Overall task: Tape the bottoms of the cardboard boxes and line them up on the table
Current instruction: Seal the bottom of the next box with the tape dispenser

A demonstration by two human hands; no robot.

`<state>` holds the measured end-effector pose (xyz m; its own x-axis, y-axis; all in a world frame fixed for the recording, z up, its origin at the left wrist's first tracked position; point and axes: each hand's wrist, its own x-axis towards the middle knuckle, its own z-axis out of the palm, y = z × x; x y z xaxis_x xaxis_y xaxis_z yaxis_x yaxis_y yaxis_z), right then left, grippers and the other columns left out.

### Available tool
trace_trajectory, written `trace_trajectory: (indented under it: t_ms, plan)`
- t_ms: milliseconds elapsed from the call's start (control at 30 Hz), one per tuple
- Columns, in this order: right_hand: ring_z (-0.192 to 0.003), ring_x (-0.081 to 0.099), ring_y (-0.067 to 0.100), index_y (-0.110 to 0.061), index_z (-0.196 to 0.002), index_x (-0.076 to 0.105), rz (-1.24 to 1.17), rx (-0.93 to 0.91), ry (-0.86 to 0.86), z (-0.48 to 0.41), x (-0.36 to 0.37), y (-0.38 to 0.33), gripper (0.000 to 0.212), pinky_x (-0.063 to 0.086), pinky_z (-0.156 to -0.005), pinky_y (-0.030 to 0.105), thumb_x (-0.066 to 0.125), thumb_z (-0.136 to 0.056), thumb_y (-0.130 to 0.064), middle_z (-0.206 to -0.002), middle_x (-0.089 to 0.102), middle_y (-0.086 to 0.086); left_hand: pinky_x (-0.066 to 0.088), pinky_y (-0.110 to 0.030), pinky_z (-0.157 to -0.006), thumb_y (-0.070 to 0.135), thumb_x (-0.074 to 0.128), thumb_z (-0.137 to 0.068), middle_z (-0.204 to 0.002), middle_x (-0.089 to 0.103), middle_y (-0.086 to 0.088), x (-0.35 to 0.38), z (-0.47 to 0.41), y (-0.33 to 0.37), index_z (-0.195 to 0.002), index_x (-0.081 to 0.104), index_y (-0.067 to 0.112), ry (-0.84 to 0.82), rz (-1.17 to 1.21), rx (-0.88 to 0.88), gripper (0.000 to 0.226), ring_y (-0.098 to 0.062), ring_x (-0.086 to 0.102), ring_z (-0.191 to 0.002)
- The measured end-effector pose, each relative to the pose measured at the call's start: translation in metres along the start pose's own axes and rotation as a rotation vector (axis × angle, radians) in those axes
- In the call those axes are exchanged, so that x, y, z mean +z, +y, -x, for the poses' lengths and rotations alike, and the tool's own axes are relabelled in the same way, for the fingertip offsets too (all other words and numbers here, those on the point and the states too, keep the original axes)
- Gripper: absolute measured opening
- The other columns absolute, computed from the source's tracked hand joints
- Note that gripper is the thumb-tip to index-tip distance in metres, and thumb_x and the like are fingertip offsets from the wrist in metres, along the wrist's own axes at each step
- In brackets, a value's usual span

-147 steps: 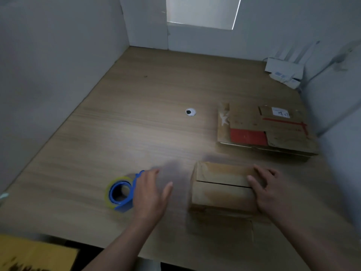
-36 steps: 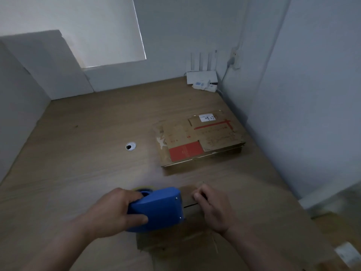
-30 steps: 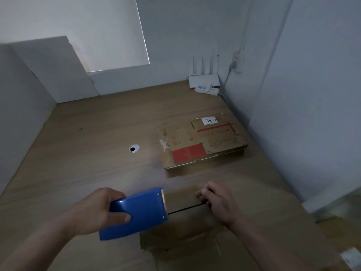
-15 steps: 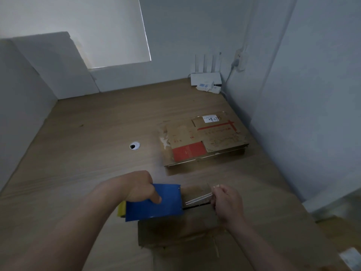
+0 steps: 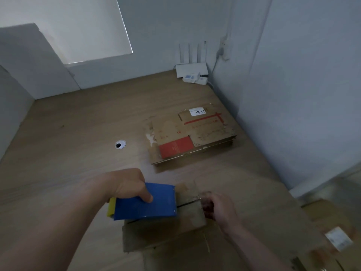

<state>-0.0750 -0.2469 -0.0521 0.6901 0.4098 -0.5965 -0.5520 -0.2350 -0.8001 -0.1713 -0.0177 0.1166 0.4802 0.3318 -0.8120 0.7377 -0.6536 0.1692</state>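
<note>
Box (image 5: 190, 216) — plain brown, dark seam between flaps.

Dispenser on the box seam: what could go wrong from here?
1. The seam gapes dark beside the dispenser; tape may bridge it without closing the flaps.
2. The tape's start at the right end of the box is too blurred to judge. If it isn't pressed down, pulling the dispenser could peel it off.
</note>
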Motion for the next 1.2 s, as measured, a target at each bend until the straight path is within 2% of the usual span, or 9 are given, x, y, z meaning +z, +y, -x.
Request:
trace_trajectory:
  t_ms: [133, 233, 467, 567, 700, 767, 833, 1000, 1200]
  plan:
    - [-0.079, 0.063, 0.031, 0.002, -0.077, 0.065, 0.175, -0.039, 0.019, -0.004, 0.0, 0.011, 0.026, 0.053, -0.07, 0.035, 0.055, -0.096, -0.012, -0.078, 0.066, 0.015, 0.036, -0.028, -0.065, 0.043, 0.07, -0.087, -0.092, 0.06, -0.003, 0.0, 0.0, 0.004, -0.112, 0.07, 0.007, 0.008, 0.001, -0.008, 0.044, -0.017, 0.054, -0.078]
    - [-0.097, 0.064, 0.042, 0.004, -0.093, 0.061, 0.139, 0.074, 0.023, -0.006, 0.007, 0.024, 0.029, 0.053, -0.086, 0.051, 0.063, -0.093, -0.025, -0.098, 0.066, 0.026, 0.037, -0.027, -0.061, 0.042, 0.069, -0.087, -0.097, 0.061, -0.004, 0.001, 0.001, 0.005, -0.116, 0.069, 0.008, -0.002, 0.007, -0.025, 0.044, -0.017, 0.055, -0.081]
    - [-0.094, 0.057, 0.02, -0.021, -0.112, 0.052, 0.371, -0.136, 0.335, 0.005, 0.006, 0.003, 0.013, 0.044, -0.084, 0.034, 0.055, -0.099, -0.023, -0.097, 0.062, -0.002, 0.04, -0.027, -0.069, 0.042, 0.07, -0.087, -0.104, 0.065, -0.004, 0.001, -0.002, 0.006, -0.111, 0.069, 0.012, -0.004, 0.017, -0.015, 0.038, -0.015, 0.058, -0.087]
    - [-0.103, 0.058, 0.019, -0.02, -0.114, 0.06, 0.421, -0.147, 0.204, 0.009, 0.017, 0.004, 0.02, 0.046, -0.093, 0.034, 0.045, -0.104, -0.03, -0.107, 0.063, -0.001, 0.04, -0.027, -0.07, 0.043, 0.07, -0.087, -0.103, 0.064, -0.003, 0.001, -0.002, 0.004, -0.111, 0.068, 0.014, -0.013, 0.029, -0.012, 0.037, -0.014, 0.058, -0.087]
    - [-0.11, 0.063, 0.026, -0.024, -0.108, 0.066, 0.304, 0.156, -0.068, 0.012, 0.015, 0.013, 0.04, 0.049, -0.102, 0.046, 0.037, -0.101, -0.052, -0.12, 0.068, 0.009, 0.041, -0.027, -0.071, 0.043, 0.071, -0.086, -0.106, 0.064, -0.004, 0.002, -0.004, 0.003, -0.113, 0.068, 0.013, 0.004, 0.024, -0.006, 0.041, -0.014, 0.057, -0.086]
    - [-0.125, 0.055, 0.027, -0.022, -0.128, 0.062, 0.376, 0.196, -0.106, 0.014, 0.007, 0.017, 0.062, 0.042, -0.11, 0.043, 0.034, -0.097, -0.066, -0.135, 0.061, 0.01, 0.042, -0.028, -0.073, 0.044, 0.071, -0.085, -0.108, 0.065, -0.005, 0.003, -0.005, 0.002, -0.111, 0.068, 0.012, 0.004, 0.028, -0.002, 0.041, -0.016, 0.059, -0.09]
    - [-0.132, 0.05, 0.025, -0.02, -0.142, 0.052, 0.515, 0.127, -0.111, 0.015, 0.001, 0.018, 0.077, 0.039, -0.11, 0.037, 0.034, -0.091, -0.075, -0.142, 0.055, 0.009, 0.042, -0.028, -0.074, 0.044, 0.071, -0.085, -0.102, 0.064, -0.003, 0.004, -0.007, 0.0, -0.106, 0.067, 0.013, 0.011, 0.02, 0.016, 0.037, -0.017, 0.059, -0.091]
    - [-0.139, 0.042, 0.023, -0.015, -0.147, 0.045, 0.664, -0.208, 0.262, 0.02, -0.003, -0.006, 0.048, 0.031, -0.113, 0.034, 0.032, -0.107, -0.036, -0.151, 0.047, 0.006, 0.044, -0.03, -0.079, 0.044, 0.071, -0.085, -0.104, 0.065, -0.002, 0.004, -0.008, -0.002, -0.108, 0.067, 0.014, 0.007, 0.021, 0.029, 0.038, -0.019, 0.062, -0.099]
    - [-0.141, 0.039, 0.018, -0.033, -0.157, 0.017, 0.816, -0.282, 0.077, 0.026, 0.048, -0.018, 0.057, 0.035, -0.111, 0.04, 0.028, -0.105, -0.05, -0.155, 0.041, -0.004, 0.041, -0.029, -0.07, 0.045, 0.073, -0.083, -0.095, 0.062, 0.0, 0.004, -0.006, -0.001, -0.092, 0.065, 0.017, 0.022, 0.017, 0.068, 0.031, -0.019, 0.061, -0.091]
